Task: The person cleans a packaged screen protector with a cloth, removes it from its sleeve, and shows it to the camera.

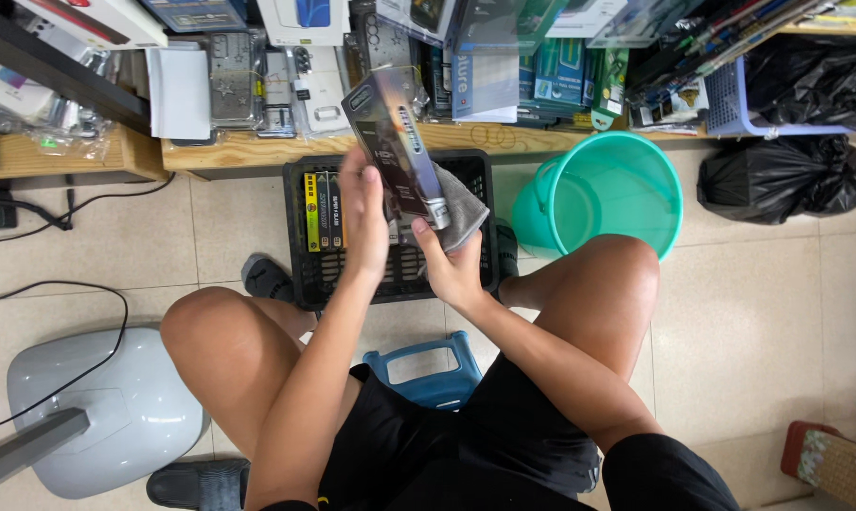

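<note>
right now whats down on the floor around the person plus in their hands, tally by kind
Flat dark package held in left hand: 1
Grey cloth held in right hand: 1
Black crate: 1
Teal bucket: 1
Black bags: 2
Blue stool: 1
Grey fan base: 1
Total: 8

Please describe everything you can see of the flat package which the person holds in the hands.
The flat package is a long, slim rectangle, dark grey and glossy, seemingly wrapped in clear plastic that catches light. A hang-hole tab shows at its upper end. It is held tilted above the black crate. The left hand grips its left edge, and the right hand presses a grey cloth against its lower right part.
</note>
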